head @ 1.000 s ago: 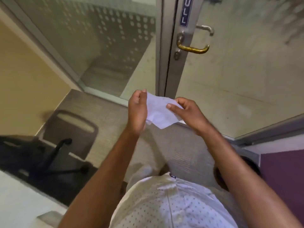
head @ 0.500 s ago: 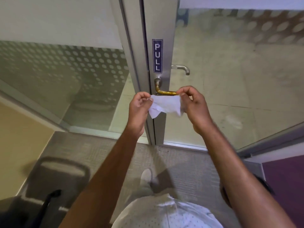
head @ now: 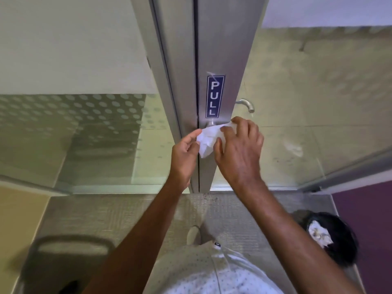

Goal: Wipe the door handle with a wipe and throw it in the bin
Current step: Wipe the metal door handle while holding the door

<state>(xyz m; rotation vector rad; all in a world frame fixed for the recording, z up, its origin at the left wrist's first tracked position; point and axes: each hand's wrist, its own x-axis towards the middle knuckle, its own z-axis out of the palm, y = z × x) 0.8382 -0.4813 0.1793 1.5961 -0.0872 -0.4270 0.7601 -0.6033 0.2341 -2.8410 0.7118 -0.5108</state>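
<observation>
Wipe (head: pixel 209 139) and hands (head: pixel 238 151) hide the handle.

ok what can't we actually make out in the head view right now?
- Door handle: head view, covered by the wipe and right hand; only its base shows.
- Wipe-to-handle contact: hidden under the wipe.
- Bin: partly behind the right forearm, motion-blurred; contents unclear.
- Outer handle: seen through glass, soft.
- Chair: blurred, cut by bottom edge.

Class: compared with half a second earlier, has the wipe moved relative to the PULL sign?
Yes. The wipe has gone up toward the PULL sign and now covers the door handle under it.
</observation>
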